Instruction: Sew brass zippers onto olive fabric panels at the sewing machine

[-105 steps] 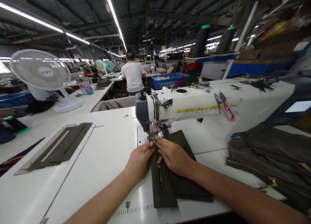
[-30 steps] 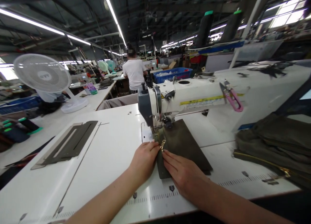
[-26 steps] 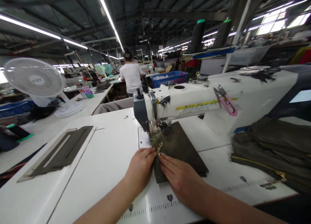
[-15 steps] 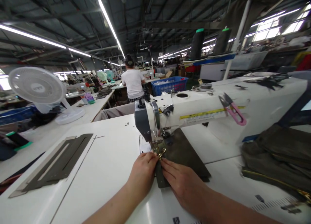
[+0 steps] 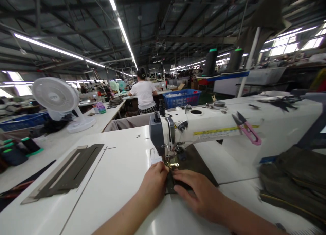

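The fabric panel (image 5: pixel 202 165) is dark olive-brown with a gold zip pull (image 5: pixel 175 165), the sewing machine (image 5: pixel 277 122) white with a yellow measuring strip (image 5: pixel 216 131), the snips (image 5: pixel 251 134) pink-handled, the crate (image 5: pixel 182 99) blue, and the far person's white shirt (image 5: pixel 144 92) tops checks, seemingly black and white.

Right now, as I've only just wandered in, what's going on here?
A person has both bare hands at a white sewing machine. The left hand and the right hand are at the dark cloth beneath it, close to a gold zip pull. The right hand is open; whether the left is pinching the cloth is hard to tell. Flat cut pieces lie to the left, and bunched dark fabric sits to the right.
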A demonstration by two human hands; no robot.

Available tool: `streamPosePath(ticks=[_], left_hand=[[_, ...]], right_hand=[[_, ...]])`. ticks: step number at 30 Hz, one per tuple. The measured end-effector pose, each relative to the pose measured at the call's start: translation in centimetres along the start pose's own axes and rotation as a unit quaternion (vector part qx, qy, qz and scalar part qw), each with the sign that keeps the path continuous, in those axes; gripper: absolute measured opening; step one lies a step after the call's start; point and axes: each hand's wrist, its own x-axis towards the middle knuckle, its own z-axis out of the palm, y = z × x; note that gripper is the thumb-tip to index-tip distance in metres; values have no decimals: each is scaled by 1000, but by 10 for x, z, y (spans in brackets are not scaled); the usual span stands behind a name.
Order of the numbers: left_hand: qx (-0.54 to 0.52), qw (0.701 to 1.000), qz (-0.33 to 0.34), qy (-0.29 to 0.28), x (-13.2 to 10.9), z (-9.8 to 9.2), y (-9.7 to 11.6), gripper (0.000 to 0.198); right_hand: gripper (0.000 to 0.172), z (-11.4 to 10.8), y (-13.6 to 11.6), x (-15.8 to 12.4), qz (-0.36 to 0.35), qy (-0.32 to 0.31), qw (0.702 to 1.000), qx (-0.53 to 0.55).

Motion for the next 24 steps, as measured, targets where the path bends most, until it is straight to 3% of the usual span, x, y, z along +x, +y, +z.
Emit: streamPosePath(ticks=[6, 15, 19, 22, 24], left_hand=[[16, 1000, 13, -18, -8, -11, 8, 43], [47, 998, 16, -40, -8, -14, 10, 51], [30, 999, 14, -22, -10, -13, 10, 48], [4, 1000, 9, 14, -16, -8, 10, 40], [-1, 1000, 13, 28, -19, -5, 11, 36]], right_hand=[[12, 19, 17, 33, 194, -1, 970, -149], [23, 28, 16, 53, 294, -3, 941, -168], [29, 20, 3, 43, 245, -19, 952, -181], [26, 13, -6, 15, 97, -58, 983, -145], [39, 11, -8, -4, -9, -61, 992, -110]])
